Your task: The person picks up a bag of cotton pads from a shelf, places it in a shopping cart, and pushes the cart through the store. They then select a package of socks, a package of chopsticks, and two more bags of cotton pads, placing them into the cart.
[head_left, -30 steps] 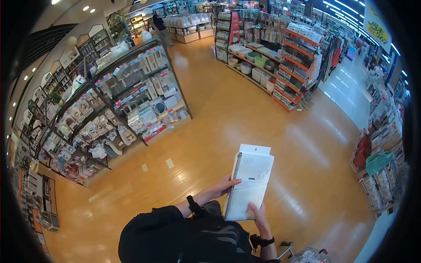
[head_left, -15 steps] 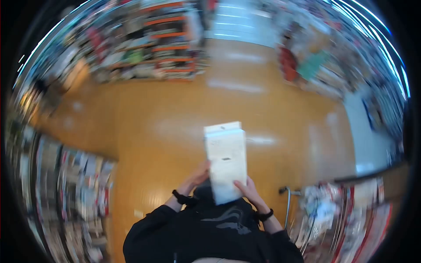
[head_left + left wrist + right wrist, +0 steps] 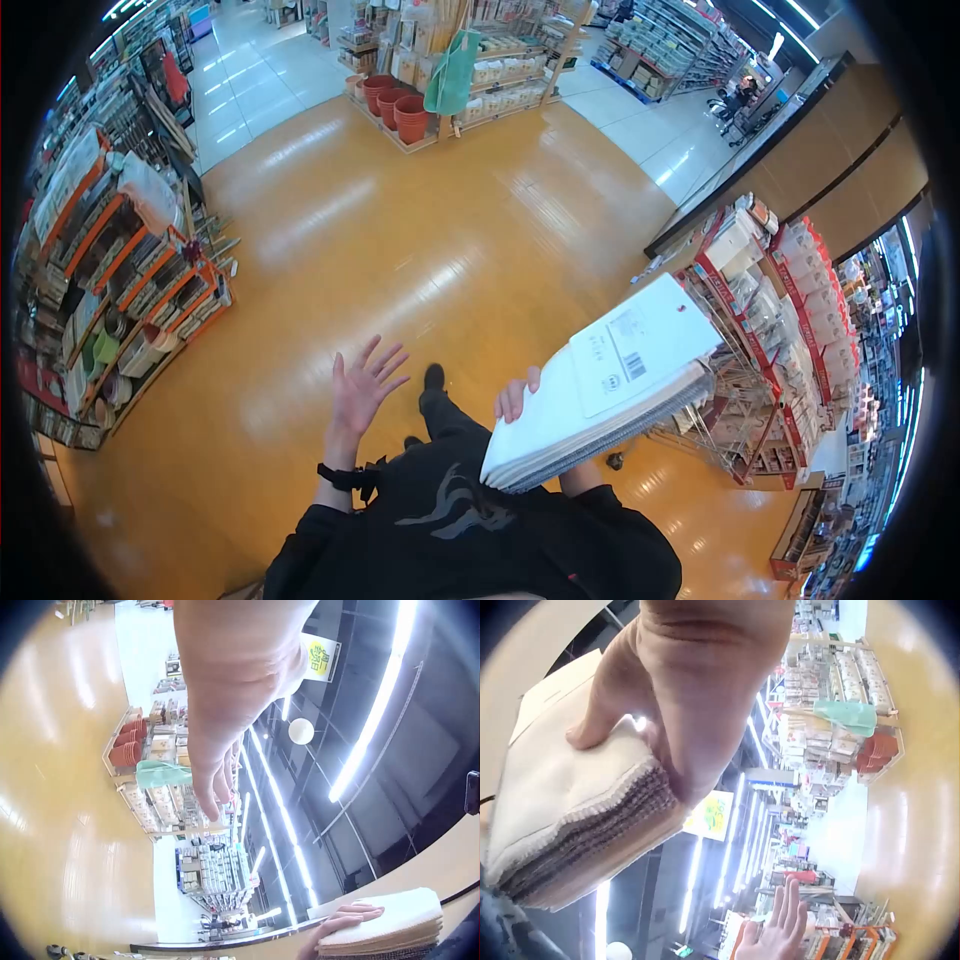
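My right hand (image 3: pixel 515 397) grips a thick white pack of folded cloth (image 3: pixel 560 410) and holds it tilted in front of my body at the right. A white card label with a barcode (image 3: pixel 632 365) faces up on it. The right wrist view shows the thumb pressed on the white face of the pack (image 3: pixel 562 772), above stitched edges and grey woven layers. Away to the left, my left hand (image 3: pixel 365 390) is raised with spread fingers and holds nothing. In the left wrist view, the left hand (image 3: pixel 232 682) is well apart from the pack.
Close at the right stands a display rack with red trim (image 3: pixel 745 340), near the pack's far end. An orange-edged shelf (image 3: pixel 140 270) is at the left. Red pots (image 3: pixel 410 118) and a green item (image 3: pixel 453 75) are ahead across the wooden floor (image 3: pixel 420 230).
My left hand has let go of the pack and moved left, fingers spread. My right hand has turned the pack over to its barcode side and swung it right. The view has turned right.
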### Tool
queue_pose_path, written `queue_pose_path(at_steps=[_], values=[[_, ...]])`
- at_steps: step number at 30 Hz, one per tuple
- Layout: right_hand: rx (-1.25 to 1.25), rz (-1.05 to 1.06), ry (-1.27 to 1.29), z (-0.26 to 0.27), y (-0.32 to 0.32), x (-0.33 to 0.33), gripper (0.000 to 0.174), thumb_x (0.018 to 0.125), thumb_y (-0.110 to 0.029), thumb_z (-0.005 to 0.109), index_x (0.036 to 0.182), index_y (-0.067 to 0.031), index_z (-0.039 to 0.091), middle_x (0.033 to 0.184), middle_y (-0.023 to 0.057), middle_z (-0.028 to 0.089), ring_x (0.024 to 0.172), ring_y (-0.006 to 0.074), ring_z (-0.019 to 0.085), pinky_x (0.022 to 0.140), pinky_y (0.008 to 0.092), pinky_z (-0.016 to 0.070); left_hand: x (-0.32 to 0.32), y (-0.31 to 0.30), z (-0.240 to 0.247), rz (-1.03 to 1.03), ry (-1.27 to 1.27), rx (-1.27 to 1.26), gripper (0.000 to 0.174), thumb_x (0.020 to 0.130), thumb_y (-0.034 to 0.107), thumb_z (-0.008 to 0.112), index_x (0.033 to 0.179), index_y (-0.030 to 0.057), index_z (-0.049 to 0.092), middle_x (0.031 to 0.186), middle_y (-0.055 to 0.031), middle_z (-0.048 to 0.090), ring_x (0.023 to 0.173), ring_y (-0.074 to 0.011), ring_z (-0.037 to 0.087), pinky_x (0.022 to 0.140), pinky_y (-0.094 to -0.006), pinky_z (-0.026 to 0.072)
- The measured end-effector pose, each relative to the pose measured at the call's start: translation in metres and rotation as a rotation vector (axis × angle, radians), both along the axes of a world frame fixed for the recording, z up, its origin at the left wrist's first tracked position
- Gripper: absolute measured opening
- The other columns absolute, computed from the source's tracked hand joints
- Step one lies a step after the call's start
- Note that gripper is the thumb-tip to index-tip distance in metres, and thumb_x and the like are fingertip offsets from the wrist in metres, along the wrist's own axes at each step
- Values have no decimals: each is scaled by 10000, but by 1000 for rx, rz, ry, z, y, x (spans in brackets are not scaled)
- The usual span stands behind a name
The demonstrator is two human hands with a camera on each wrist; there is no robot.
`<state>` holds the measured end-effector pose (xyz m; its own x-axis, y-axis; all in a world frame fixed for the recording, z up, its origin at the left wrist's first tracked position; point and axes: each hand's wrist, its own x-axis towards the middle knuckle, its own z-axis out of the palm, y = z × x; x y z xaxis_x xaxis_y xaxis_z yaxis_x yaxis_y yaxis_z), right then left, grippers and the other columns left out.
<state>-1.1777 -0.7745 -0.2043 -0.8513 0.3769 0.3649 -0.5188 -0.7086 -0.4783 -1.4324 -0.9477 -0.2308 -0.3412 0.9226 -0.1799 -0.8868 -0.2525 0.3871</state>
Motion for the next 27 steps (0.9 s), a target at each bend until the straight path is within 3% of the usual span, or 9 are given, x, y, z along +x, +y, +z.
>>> queue_pose_path(at_steps=[4,5,8,10,11,12,13,19,27], values=[[82,272,-157,12,36,-78,584,931,-555,478,1215,-46,532,984,194,655,894,285,621,842,423,461,-42,44,21,24,20,73,708,1003,570,213,1470,42,279,1486,-272,319,1376,-396,337,1091,-561,336],[215,-77,-729,-5,44,-83,609,907,-503,578,1266,-14,526,1079,163,648,958,250,614,880,396,468,-57,56,27,49,34,82,678,1012,546,213,1457,43,307,1457,-254,382,1344,-363,404,1073,-526,381],[569,399,-684,-38,94,-170,590,898,-405,654,1302,1,511,1164,130,626,1044,203,592,920,359,464,-112,79,-4,318,134,-33,565,1028,438,323,1387,10,406,1340,-195,522,1215,-294,541,1006,-466,465],[695,548,-996,-24,109,-228,659,864,-328,720,1356,30,465,1290,123,574,1196,205,531,1005,330,427,-142,74,-16,441,923,-71,442,1022,322,409,1290,-15,507,1206,-129,611,1063,-227,622,916,-400,532],[698,516,-935,-27,119,-243,628,870,-325,713,1341,20,480,1249,108,591,1157,193,545,993,331,431,-146,94,-9,476,133,-30,344,998,226,480,1229,-17,558,1163,-122,632,1009,-221,638,849,-364,555],[730,569,-821,-35,136,-299,596,876,-321,705,1326,9,496,1208,93,608,1117,180,560,981,332,436,-186,97,-37,581,83,-73,327,971,174,529,1237,-12,565,1190,-120,620,1065,-212,608,892,-352,525],[817,535,-812,-46,144,-316,625,871,-327,713,1342,14,481,1221,90,602,1105,182,566,974,321,442,-199,106,-30,702,712,-403,362,951,167,563,1269,-7,550,1213,-116,609,1124,-216,576,938,-350,492],[775,558,-823,-13,159,-368,540,901,-327,686,1271,29,516,1163,118,620,1060,179,584,928,322,465,-235,125,39,609,120,-61,681,1005,569,283,1383,28,450,1304,-107,561,1157,-215,566,994,-367,470],[603,-22,-889,-32,204,-393,449,929,-276,658,1227,39,540,1134,122,638,1014,181,598,884,322,479,-269,221,-9,373,256,-231,774,978,643,216,1433,43,396,1427,-131,475,1336,-263,414,1140,-410,270]])
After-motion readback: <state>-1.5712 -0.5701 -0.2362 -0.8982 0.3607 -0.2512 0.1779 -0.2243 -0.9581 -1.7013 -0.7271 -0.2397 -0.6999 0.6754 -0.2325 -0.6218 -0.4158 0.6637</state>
